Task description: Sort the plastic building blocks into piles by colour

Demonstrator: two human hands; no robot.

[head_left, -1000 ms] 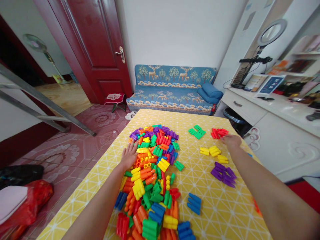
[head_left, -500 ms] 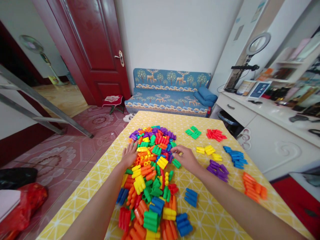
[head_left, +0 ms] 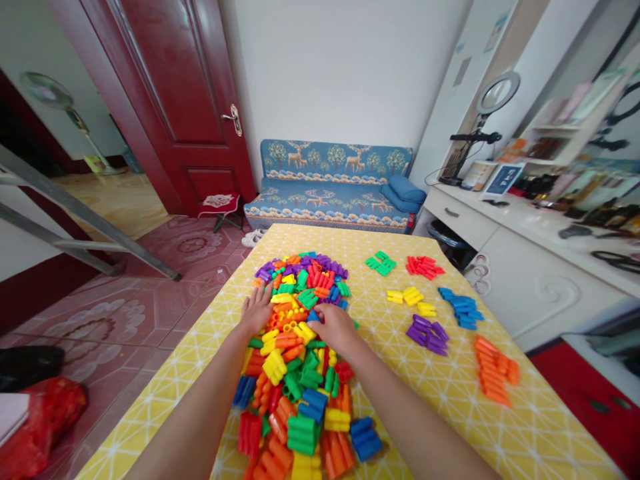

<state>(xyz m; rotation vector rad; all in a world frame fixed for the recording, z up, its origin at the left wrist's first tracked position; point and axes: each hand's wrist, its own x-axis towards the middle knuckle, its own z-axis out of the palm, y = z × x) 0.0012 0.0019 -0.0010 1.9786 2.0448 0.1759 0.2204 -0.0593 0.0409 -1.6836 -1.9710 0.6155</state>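
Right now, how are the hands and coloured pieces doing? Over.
Left hand open at mixed pile. Right hand at blue piece, grip unclear. Right hand hides part of pile.

Yellow patterned tablecloth (head_left: 443, 381) under a jumbled heap of blocks (head_left: 275, 367) and six single-colour clusters (head_left: 461, 308)

The one camera is worn on the person's head, above the near end of the table (head_left: 450, 407), and as I follow its gaze it runs forward and down along the tabletop. Both arms (head_left: 200, 400) stretch up from the bottom edge, so the left hand (head_left: 257, 310) and right hand (head_left: 335, 327) sit fairly near, below mid-view. Past the table's far end it faces the sofa (head_left: 310, 193), with the wall (head_left: 360, 73) behind. It sees wide, from the fan (head_left: 47, 92) at far left to the dresser (head_left: 530, 253) at right. The bottom edge cuts the table.
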